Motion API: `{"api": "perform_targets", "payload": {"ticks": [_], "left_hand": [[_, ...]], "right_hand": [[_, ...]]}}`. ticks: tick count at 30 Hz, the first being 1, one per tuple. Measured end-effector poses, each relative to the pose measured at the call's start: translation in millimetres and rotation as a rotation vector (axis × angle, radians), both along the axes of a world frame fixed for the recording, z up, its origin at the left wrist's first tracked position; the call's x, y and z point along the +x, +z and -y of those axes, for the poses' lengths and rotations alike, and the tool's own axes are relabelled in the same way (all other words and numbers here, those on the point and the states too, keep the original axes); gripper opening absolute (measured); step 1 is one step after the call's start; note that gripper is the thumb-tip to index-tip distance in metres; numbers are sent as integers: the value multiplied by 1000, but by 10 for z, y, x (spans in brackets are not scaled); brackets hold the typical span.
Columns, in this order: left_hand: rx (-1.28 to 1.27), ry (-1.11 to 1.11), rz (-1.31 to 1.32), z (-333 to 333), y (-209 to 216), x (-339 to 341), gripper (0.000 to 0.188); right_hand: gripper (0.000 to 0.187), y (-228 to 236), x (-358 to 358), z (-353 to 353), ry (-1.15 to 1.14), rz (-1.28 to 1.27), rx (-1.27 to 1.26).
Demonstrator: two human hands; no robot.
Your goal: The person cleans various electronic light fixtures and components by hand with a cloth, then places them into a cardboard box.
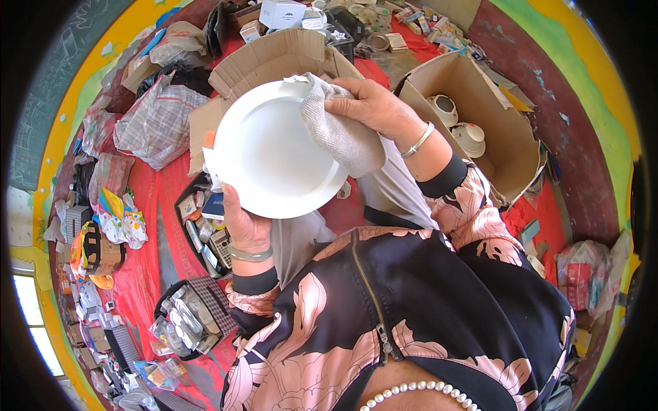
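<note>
A round white plate with a wide rim is held up in front of me, its inner face toward me. My left hand grips its lower left edge, thumb on the near side and the other fingers hidden behind. At the upper right rim, my right hand pinches a grey-beige cloth, which drapes over the plate's edge and hangs down past it. Behind the plate stands an open cardboard box, mostly covered by it.
To the right, a tall open cardboard box holds white bowls. On the left lie a checked plastic bag, a black crate with a calculator and a basket of bottles. Red sheeting covers the floor.
</note>
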State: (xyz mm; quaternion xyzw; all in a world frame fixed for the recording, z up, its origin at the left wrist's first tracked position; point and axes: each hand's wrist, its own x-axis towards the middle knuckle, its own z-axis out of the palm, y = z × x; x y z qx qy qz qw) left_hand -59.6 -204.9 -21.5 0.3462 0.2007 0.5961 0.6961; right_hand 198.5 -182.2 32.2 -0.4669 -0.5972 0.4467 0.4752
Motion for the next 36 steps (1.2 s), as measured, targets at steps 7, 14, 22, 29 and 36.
{"api": "perform_targets", "payload": {"ticks": [7, 14, 22, 29, 36], "left_hand": [[-61, -194, -174, -40, -42, -144, 76], [-32, -104, 22, -353, 84, -197, 60], [19, 351, -132, -332, -27, -219, 25], [-192, -230, 19, -35, 187, 129, 53], [-226, -100, 14, 112, 345, 432, 48]], "right_hand": [[35, 251, 92, -46, 233, 492, 167], [30, 23, 63, 81, -31, 18, -85], [23, -87, 69, 193, -338, 160, 351], [22, -176, -112, 410, -293, 978, 1313], [27, -276, -189, 457, -191, 1026, 1391]]}}
